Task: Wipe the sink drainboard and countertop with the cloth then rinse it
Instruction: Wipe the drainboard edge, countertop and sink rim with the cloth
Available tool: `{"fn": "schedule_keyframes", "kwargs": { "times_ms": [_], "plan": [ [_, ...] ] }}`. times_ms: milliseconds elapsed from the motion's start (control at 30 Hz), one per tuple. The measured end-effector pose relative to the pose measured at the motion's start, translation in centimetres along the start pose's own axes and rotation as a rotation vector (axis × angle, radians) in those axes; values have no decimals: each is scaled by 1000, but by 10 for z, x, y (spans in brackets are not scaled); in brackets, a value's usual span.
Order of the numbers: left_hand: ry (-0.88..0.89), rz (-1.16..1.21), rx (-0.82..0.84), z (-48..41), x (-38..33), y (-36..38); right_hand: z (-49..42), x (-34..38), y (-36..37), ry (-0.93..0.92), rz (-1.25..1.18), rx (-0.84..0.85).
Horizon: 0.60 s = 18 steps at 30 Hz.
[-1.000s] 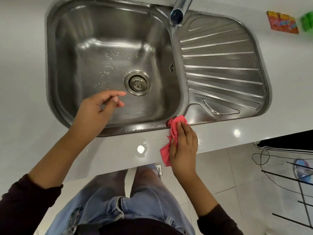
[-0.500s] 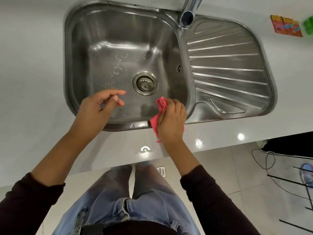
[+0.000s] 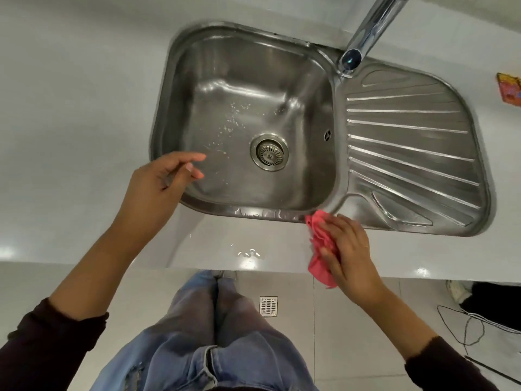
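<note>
Head view: a white desk [image 3: 84, 136] carries a steel sink [image 3: 225, 80] and its ribbed drainboard [image 3: 408, 142]. The left grip [image 3: 160, 184] hovers loosely spread, holding nothing. The right grip [image 3: 348, 249] presses the pink cloth [image 3: 318, 235] flat on the desk, touching the sink's front rim.

The left hand [image 3: 158, 187] hovers left of centre, fingers loosely curled, its forearm rising from the lower left, while the right hand [image 3: 348, 249] lies palm down right of centre, fingers nearly straight, pressing.
</note>
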<state>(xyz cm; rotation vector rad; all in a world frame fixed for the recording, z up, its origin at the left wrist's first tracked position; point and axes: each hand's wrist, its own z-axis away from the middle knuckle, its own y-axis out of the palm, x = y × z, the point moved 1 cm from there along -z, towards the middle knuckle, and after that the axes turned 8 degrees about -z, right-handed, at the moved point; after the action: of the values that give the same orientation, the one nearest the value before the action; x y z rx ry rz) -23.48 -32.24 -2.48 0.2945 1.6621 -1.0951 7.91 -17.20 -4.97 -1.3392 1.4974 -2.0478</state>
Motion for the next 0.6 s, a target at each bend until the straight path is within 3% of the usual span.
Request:
{"fn": "schedule_keyframes", "kwargs": {
  "times_ms": [67,167,367,600],
  "plan": [
    [-24,-5,-28,6,4,-7,8,-8,7,-25,74,125],
    [-52,9,-45,11,10,-15,10,-4,17,-9,112,151],
    [-56,22,-38,1,19,-29,2,38,46,61,130,55],
    [6,-13,156,-32,32,-54,-15,95,84,296,101,-156]
  ]
}}
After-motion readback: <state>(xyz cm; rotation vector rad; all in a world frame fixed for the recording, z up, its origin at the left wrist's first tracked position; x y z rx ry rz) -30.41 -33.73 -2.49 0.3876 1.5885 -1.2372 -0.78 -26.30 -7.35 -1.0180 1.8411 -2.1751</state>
